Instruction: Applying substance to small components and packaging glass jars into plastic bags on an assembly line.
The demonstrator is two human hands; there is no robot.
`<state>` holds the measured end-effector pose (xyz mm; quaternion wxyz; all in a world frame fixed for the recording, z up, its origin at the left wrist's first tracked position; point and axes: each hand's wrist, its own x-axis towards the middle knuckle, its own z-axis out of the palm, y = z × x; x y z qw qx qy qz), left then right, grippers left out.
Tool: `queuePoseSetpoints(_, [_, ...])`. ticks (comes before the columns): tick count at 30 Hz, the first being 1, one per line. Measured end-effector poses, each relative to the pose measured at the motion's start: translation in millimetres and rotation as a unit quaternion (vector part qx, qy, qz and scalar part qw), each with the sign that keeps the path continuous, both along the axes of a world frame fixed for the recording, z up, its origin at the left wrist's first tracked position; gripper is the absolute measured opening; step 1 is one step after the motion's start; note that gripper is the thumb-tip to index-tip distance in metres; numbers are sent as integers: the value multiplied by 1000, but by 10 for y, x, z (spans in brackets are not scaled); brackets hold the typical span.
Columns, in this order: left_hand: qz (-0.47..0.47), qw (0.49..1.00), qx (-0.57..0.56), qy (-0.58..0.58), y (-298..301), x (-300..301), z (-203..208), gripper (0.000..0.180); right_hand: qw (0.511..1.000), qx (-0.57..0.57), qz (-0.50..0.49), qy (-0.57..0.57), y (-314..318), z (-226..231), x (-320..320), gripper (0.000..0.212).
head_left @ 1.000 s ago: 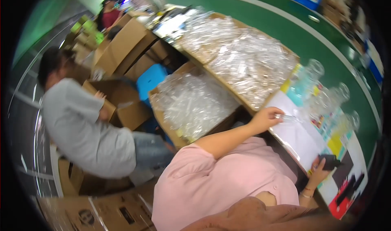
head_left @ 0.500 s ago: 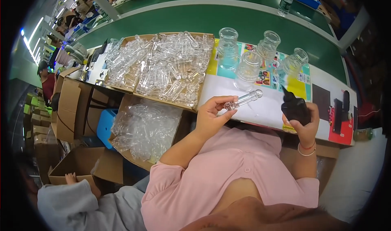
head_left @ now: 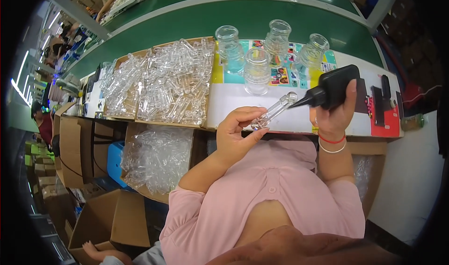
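Observation:
Between the fingers and thumb of my left hand (head_left: 239,130) is a clear glass tube (head_left: 277,111) with a rounded knob at its far end, held slanted over the table edge. My right hand (head_left: 337,110) is wrapped round a black squeeze bottle (head_left: 337,86), tipped on its side with its narrow pointed nozzle (head_left: 299,102) towards the left. The nozzle tip is right at the tube near its knobbed end; whether they touch I cannot tell. Just beyond my hands stand several clear waisted glass vessels, the nearest glass vessel (head_left: 257,73) on the white surface.
Left of the vessels, a shallow cardboard tray (head_left: 210,78) is heaped with clear glass tubes. Below it sits a box of clear plastic bags (head_left: 156,157) beside a blue stool (head_left: 114,164). A phone-like black object (head_left: 377,105) lies on a red sheet at right. Someone's bare foot or hand shows lower left.
My right hand has turned the black bottle from nozzle-up to lying sideways and brought its nozzle to the glass tube. The tube is tilted more steeply. The whole view has shifted.

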<state>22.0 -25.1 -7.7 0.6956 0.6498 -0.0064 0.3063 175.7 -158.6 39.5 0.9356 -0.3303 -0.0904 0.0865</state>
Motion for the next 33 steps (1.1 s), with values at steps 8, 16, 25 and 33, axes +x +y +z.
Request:
queuePoseSetpoints(8, [6,1000,8,-22,-55,-27,-7,38,958,-197,62,-198,-189,145,-223,44])
queuePoseSetpoints(16, [18,998,47,-45,-57,-26,12,41,927,-206,63,-307,-211,132,-233,33])
queuePoseSetpoints(25, [42,994,77,-66,-58,-17,3,43,891,-307,34,-333,-318,167,-356,50])
queuePoseSetpoints(33, [56,988,130,-54,-44,-47,-19,43,878,-289,26,-381,-305,194,-298,38])
